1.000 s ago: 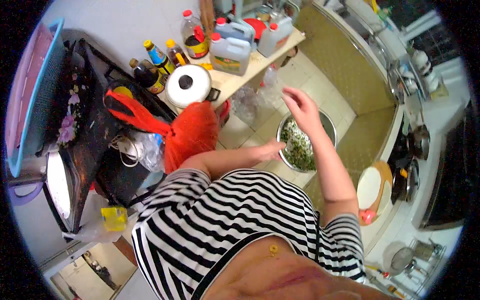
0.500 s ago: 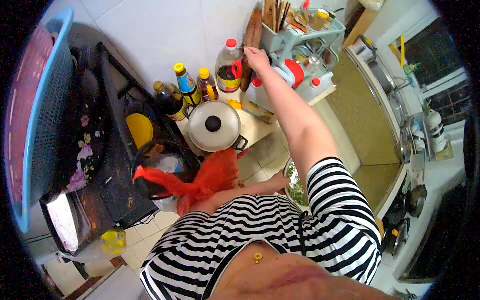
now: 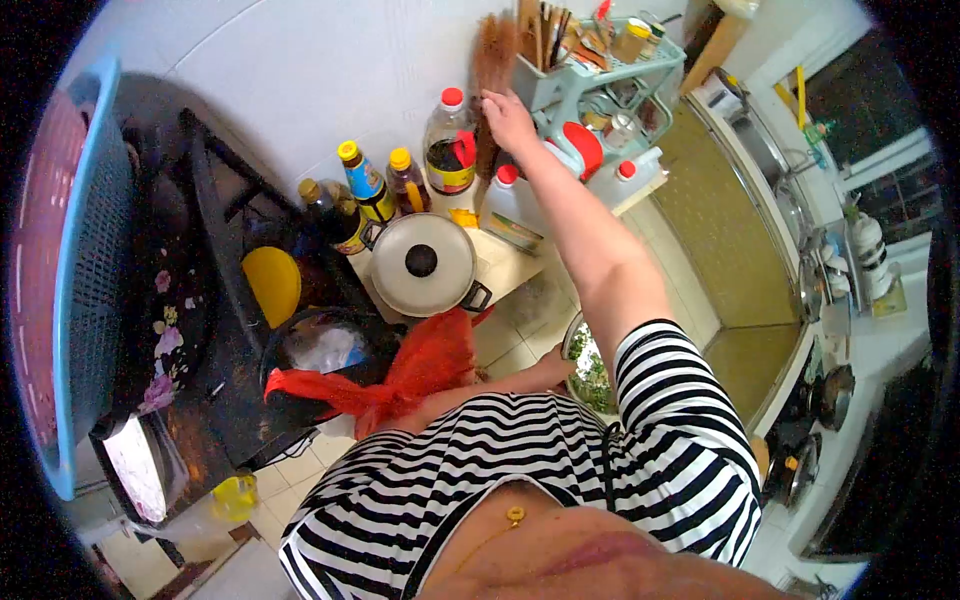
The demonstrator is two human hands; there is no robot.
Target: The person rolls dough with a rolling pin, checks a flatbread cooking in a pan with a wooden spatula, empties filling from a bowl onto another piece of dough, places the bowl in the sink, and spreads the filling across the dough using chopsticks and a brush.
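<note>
My right hand reaches forward with its fingers closed at a long brown brush of stiff strands, which stands against the wall. Just left of it is a large dark-sauce bottle with a red cap. Low down, my left hand grips the rim of a bowl of chopped greens and something white. My right arm and striped sleeve hide part of that bowl. A red mesh bag or cloth hangs over my left forearm.
A lidded pot stands on a small table with several sauce bottles and a white jug. Behind is a green caddy of utensils. A blue basket is at far left; a counter with windows runs along the right.
The view has shifted slightly, so the pot and bottles appear lower and further left. The brush top has moved left and looks more bristly. My left hand stays at the bowl.
</note>
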